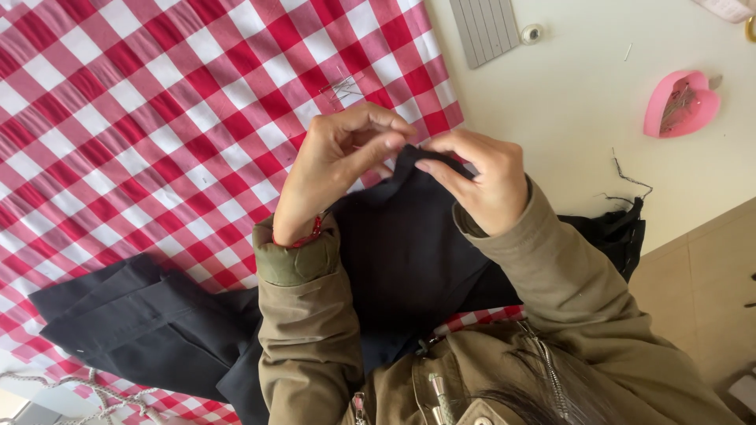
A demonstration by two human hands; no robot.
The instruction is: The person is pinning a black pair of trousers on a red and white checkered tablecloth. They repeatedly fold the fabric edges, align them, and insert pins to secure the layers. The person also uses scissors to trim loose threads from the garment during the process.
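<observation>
between both hands [409,161], pinched edge of black fabric [402,244]

Both forearms come up from the bottom of the view in olive sleeves and bend inward, so the hands meet close together at the centre. The left hand [335,161] is turned palm toward the right, its wrist bare above the cuff with a red band round it; thumb and forefinger are pinched together, the other fingers curled beneath. The right hand [480,177] faces it, back of the hand upward, fingers bent down and drawn in toward the thumb in a matching pinch. The fingertips of the two hands nearly touch.
</observation>
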